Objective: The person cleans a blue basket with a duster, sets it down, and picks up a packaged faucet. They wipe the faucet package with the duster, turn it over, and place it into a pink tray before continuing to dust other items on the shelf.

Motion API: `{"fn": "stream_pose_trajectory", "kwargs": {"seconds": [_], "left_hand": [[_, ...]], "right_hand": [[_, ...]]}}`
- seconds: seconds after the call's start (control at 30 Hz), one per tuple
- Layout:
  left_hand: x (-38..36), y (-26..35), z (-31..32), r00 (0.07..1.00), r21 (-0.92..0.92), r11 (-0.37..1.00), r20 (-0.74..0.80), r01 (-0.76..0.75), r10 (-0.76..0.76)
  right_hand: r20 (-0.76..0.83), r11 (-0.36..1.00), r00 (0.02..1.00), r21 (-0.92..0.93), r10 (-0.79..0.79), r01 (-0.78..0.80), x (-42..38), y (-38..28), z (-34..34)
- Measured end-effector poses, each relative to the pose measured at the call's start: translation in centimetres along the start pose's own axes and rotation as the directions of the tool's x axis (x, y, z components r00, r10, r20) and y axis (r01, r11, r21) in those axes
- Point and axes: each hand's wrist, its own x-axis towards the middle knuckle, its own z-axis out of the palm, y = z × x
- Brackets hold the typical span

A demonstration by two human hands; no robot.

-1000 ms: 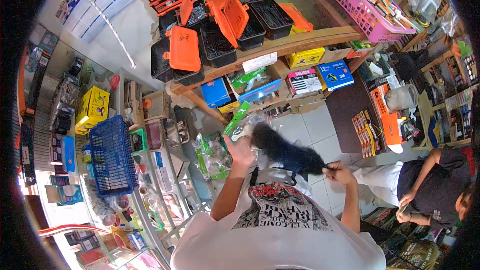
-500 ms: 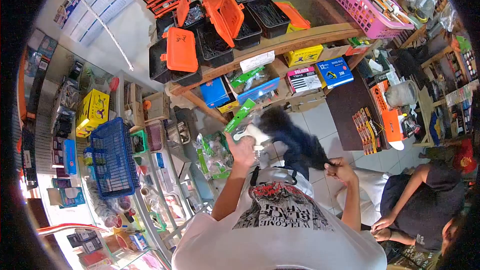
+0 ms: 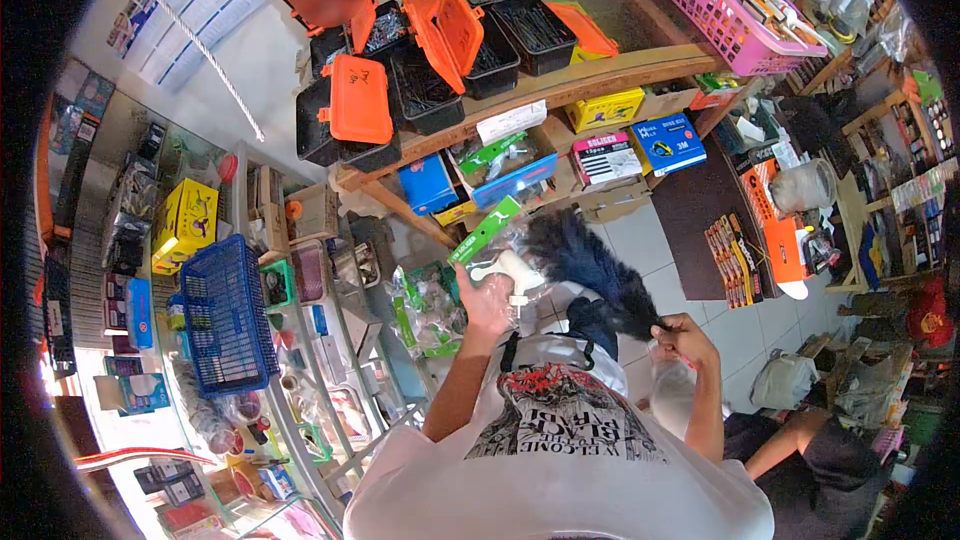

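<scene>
Hands, two: left hand (image 3: 487, 302) grips one packet (image 3: 497, 248), right hand (image 3: 684, 338) one duster (image 3: 598, 273).

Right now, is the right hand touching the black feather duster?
Touching. The head view shows the right hand closed around the narrow end of the black feather duster, with no gap between them.

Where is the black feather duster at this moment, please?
In the head view, the black feather duster is centre frame, gripped by the right hand, beside the packet in the left hand.
</scene>
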Motion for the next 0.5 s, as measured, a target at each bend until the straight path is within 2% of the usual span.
{"fn": "stream_pose_trajectory", "kwargs": {"seconds": [0.07,0.17,0.2,0.27,0.3,0.33,0.4,0.47,0.5], "left_hand": [[-0.4,-0.2,0.9,0.998,0.054,0.999,-0.070,0.005,-0.001],[0.2,0.0,-0.8,0.991,0.066,0.995,0.109,0.073,-0.080],[0.5,-0.3,-0.6,0.993,0.052,0.996,-0.097,0.072,-0.066],[0.4,0.0,-1.1,0.990,0.051,0.990,0.050,0.130,-0.132],[0.3,0.1,-1.4,0.979,0.054,0.986,0.124,0.158,-0.164],[0.4,0.0,-1.6,0.975,0.053,0.984,0.135,0.168,-0.174],[0.2,-0.8,-0.2,0.989,0.074,0.989,0.060,0.127,-0.132],[0.6,-1.1,-0.9,0.988,0.114,0.987,0.090,0.111,-0.122],[0.1,-1.7,1.6,0.997,0.092,0.993,-0.047,0.067,-0.063]], "right_hand": [[0.101,0.992,0.995,-0.125,-0.017,0.030,-0.2,0.1,-0.6],[-0.013,0.998,1.000,-0.057,-0.028,0.027,0.2,0.4,-0.1],[0.017,0.997,1.000,-0.071,-0.011,0.012,0.1,0.4,0.1],[0.076,0.995,0.997,-0.101,0.019,-0.011,-0.2,0.1,0.2],[0.045,0.996,0.999,-0.091,-0.001,0.005,0.2,0.5,0.2],[0.014,0.996,1.000,-0.082,-0.021,0.022,0.7,1.2,0.2],[-0.064,1.000,0.998,-0.020,-0.022,0.020,0.7,0.4,1.0],[0.023,0.993,0.998,-0.102,0.063,-0.060,-1.0,-2.5,1.9],[0.063,0.985,0.993,-0.146,0.105,-0.094,-1.4,-3.4,1.9]]}}
